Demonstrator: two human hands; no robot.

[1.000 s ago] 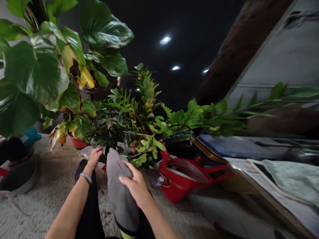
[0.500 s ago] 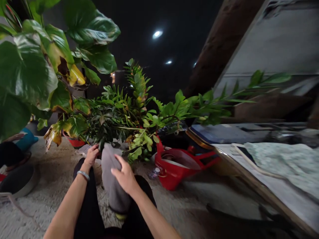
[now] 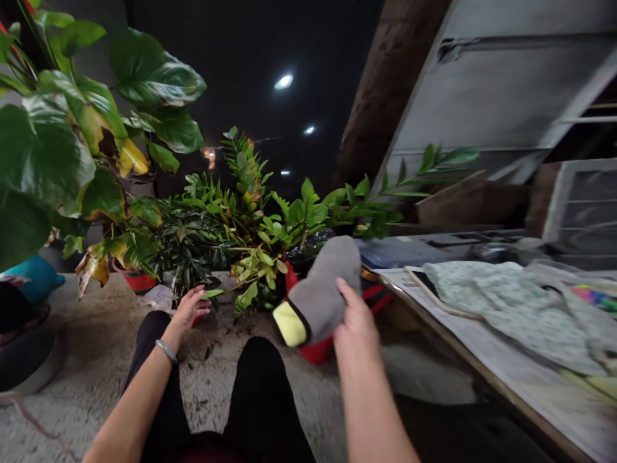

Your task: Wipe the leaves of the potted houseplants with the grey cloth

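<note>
My right hand (image 3: 357,325) grips a soft grey cloth (image 3: 328,289) with a yellow underside and dark edging. It is raised in front of the red bag (image 3: 318,352), hiding most of it. My left hand (image 3: 191,310), with a bracelet on the wrist, reaches low over the floor, fingers apart and holding nothing visible. Just beside those fingers is a small red pot (image 3: 197,319), partly covered by them. A dark-leaved plant (image 3: 186,247) stands right behind, and a pale printed sheet or tag (image 3: 159,297) lies to its left.
Large potted plants (image 3: 130,193) crowd the left and middle. On the right, a table (image 3: 393,283) carries a patterned cloth (image 3: 506,305) and clutter. At the left edge are a round basin (image 3: 53,370), a teal object (image 3: 41,281) and part of a person in dark clothing (image 3: 12,299).
The grey cloth has moved from between my knees up and to the right in my right hand, its yellow side now showing. My left hand has spread its fingers. The view has swung right.
</note>
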